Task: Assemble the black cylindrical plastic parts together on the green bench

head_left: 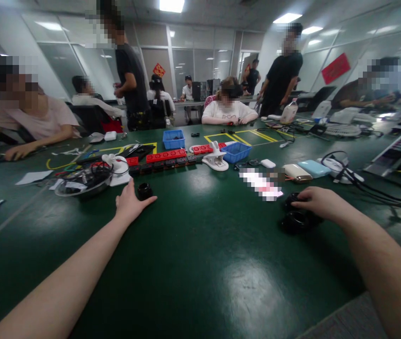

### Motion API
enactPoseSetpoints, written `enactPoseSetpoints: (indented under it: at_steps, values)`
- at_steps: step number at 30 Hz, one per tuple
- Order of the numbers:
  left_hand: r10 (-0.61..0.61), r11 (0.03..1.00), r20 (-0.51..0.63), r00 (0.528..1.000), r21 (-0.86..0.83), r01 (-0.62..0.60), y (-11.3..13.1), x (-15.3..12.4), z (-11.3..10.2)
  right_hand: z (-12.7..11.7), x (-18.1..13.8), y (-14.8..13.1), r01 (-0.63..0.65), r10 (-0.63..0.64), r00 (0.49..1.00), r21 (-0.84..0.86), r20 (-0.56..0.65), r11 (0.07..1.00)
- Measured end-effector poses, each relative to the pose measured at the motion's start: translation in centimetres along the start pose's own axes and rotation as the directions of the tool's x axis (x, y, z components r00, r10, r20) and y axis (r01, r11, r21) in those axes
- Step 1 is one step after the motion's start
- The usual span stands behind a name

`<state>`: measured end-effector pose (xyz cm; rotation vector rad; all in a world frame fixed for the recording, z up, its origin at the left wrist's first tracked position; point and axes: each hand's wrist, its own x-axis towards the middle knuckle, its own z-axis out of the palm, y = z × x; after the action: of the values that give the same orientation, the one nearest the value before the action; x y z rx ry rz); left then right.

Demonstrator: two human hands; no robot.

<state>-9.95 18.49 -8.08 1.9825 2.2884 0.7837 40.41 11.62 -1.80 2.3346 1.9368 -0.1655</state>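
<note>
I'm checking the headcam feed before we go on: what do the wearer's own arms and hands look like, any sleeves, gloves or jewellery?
Both forearms are bare as far as the frame shows; no sleeve edge shows. The left hand and right hand wear no gloves. No watch, band or ring is visible on either, and no cables or markings run along the arms.

1. A dark green table (200, 263) fills the view, glossy, with yellow tape lines (257, 135) marked at its far side
2. Two blue baskets (174, 139) sit near a row of red power strips (167, 155)
3. A small black ring part (144, 190) rests just beside a flat-lying hand
4. Power banks (306, 170), black cables (370, 183) and paper scraps (32, 177) lie scattered
</note>
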Motion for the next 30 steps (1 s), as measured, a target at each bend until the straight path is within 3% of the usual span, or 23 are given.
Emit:
enactPoseSetpoints:
  at_steps: [3,6,9,12,16,21,30]
  values:
    - [0.019,0.999,-0.039,0.999,0.038,-0.018,0.7,-2.9,-0.8,-0.1,-0.1,-0.1,-0.004,0.004,1.000,0.005,-0.001,1.000]
    - [0.190,0.981,0.064,0.980,0.039,-0.192,1.8,-8.2,-1.8,-0.2,0.0,-0.3,0.012,-0.012,1.000,0.013,0.004,1.000]
    - [0.494,0.859,0.191,0.848,0.044,-0.510,3.1,-13.8,-2.7,-0.2,0.2,-0.6,0.049,-0.049,0.999,0.024,0.012,0.999]
    - [0.607,0.777,0.220,0.764,0.039,-0.629,4.2,-17.1,-3.5,-0.2,0.5,-1.3,0.083,-0.084,0.996,0.031,0.018,0.996]
    - [0.629,0.759,0.252,0.736,0.007,-0.651,4.9,-17.6,-3.9,-0.4,0.2,-2.7,0.130,-0.130,0.991,0.037,0.017,0.991]
    - [0.609,0.783,0.279,0.743,-0.063,-0.619,4.7,-17.2,-3.8,-0.8,-0.8,-5.4,0.183,-0.183,0.983,-0.004,0.018,0.983]
    - [0.633,0.766,0.296,0.715,-0.106,-0.634,4.7,-17.3,-3.9,-0.8,-4.0,-13.6,0.416,-0.416,0.909,-0.022,0.010,0.909]
